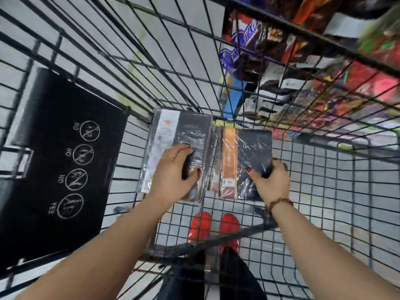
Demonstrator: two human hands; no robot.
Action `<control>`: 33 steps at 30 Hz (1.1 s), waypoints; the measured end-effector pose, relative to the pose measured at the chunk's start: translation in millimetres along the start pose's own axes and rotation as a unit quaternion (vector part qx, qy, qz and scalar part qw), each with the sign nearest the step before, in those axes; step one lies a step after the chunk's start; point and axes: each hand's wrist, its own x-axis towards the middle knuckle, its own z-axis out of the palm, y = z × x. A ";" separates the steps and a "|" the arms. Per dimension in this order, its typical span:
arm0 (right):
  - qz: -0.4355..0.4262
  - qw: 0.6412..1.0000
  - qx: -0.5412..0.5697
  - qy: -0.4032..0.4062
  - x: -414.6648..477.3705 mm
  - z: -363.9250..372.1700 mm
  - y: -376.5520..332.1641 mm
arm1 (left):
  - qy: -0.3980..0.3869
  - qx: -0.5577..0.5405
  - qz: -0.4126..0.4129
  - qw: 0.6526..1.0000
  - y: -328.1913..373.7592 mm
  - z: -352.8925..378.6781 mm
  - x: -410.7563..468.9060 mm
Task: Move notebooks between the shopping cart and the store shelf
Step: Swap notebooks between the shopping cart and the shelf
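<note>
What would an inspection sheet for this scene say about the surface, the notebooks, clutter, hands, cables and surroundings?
Surface: wire floor of the shopping cart, with grey floor tiles showing through.
Job's things: left notebook with a white strip and right notebook with an orange strip, both plastic-wrapped, lying side by side in the cart.
Clutter: black safety-sign flap at the cart's left.
Grippers: left hand grips the left notebook; right hand grips the right notebook's near corner.
Cables: nothing seen.
Surroundings: store shelf of packaged goods beyond the cart's right wall; red shoes below.
</note>
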 end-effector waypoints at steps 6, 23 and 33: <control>-0.008 0.992 0.120 0.033 -13.5 -21.3 -4.2 | -0.034 -0.036 -0.028 0.998 7.4 -9.5 -1.1; -0.008 0.977 0.206 -0.057 -38.8 13.4 -42.5 | 0.131 -0.339 -0.272 0.891 29.2 -11.3 -4.1; 0.078 0.996 -0.040 0.034 -10.0 33.4 -2.7 | 0.120 -0.315 -0.313 0.888 -5.2 -15.9 0.3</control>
